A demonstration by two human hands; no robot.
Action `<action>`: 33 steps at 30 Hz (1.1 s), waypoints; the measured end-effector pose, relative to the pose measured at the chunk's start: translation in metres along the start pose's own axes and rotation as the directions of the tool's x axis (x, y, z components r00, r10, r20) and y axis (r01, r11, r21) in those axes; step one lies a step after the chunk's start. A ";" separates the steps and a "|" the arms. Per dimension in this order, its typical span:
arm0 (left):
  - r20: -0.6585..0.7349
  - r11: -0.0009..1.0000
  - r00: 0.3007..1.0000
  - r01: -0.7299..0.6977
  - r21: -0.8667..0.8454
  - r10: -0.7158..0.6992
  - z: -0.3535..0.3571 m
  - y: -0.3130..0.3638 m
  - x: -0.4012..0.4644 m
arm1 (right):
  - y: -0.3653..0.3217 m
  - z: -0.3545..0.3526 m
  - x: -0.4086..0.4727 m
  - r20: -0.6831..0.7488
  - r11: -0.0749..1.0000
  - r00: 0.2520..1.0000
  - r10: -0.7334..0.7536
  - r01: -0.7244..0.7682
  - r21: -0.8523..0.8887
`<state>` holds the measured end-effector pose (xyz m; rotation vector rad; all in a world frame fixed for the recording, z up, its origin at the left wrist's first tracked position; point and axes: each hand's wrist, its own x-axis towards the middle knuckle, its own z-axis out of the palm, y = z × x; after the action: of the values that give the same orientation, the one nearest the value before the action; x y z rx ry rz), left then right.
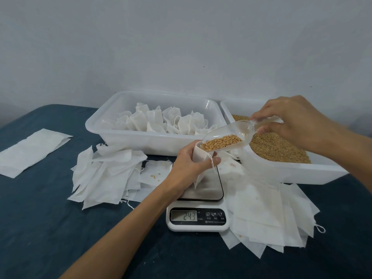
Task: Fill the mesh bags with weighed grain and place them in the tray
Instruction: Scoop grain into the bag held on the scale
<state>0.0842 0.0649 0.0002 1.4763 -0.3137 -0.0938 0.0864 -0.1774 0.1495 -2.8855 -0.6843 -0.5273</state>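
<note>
Left hand (188,164) grips our white mesh bag (199,156) upright over the steel-topped scale (203,190); right hand (289,121) pinches the clear plastic scoop (227,135), its grain-laden lip tilted down-left into the bag's mouth, touching.

Near left: bare blue bench (40,228), crossed only by the left forearm.
Far left: a flat white sheet (30,152) lies on the bench, low enough to pass over.
Centre left: loose heap of empty mesh bags (106,176) covers the bench.
Centre: scale (198,214), with the left hand (189,166) and its bag (200,158) above the platform.
Far centre: tray of filled bags (112,133), walls raised.
Far right: grain tray (291,172), the scoop (227,135) and right hand (289,119) above its near left corner.
Near right: fanned empty bags (271,218) cover the bench beside the scale.
</note>
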 end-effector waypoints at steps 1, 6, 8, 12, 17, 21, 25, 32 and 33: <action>0.002 1.000 1.000 0.000 -0.002 0.000 0.000 0.000 0.000 | 0.000 0.000 0.000 0.002 1.000 1.000 -0.004 0.004 -0.001; 0.000 1.000 1.000 0.002 -0.016 -0.002 0.001 0.001 0.000 | 0.001 0.003 0.000 -0.009 1.000 1.000 -0.024 0.024 0.019; -0.001 1.000 1.000 0.006 -0.023 -0.006 0.001 0.001 0.000 | 0.003 0.006 -0.001 -0.008 0.999 1.000 0.016 -0.015 0.046; -0.007 0.998 1.000 0.001 -0.055 -0.002 0.001 0.003 -0.002 | 0.004 0.020 -0.007 0.079 0.973 0.989 0.127 -0.140 0.186; -0.023 0.998 1.000 0.011 -0.066 -0.013 0.000 0.004 -0.003 | 0.013 0.038 -0.017 0.201 0.910 0.958 0.203 -0.260 0.322; -0.058 0.998 0.998 0.025 -0.065 -0.029 -0.002 0.003 -0.002 | 0.040 0.049 -0.028 0.192 0.828 0.944 0.268 -0.328 0.455; -0.075 0.998 0.997 0.017 -0.063 -0.021 -0.003 0.000 -0.001 | 0.080 0.060 -0.034 0.156 0.774 0.842 0.516 -0.536 0.335; -0.079 0.999 0.997 0.011 -0.032 -0.014 0.002 -0.002 0.000 | 0.113 0.080 -0.031 0.263 0.717 0.679 0.686 -0.693 -0.081; -0.085 1.000 0.996 0.009 -0.027 -0.011 0.002 -0.002 0.000 | 0.112 0.081 -0.028 0.280 0.720 0.671 0.686 -0.681 -0.133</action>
<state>0.0838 0.0632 -0.0020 1.4518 -0.2354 -0.0432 0.1391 -0.2722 0.0585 -2.9492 0.4230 0.0365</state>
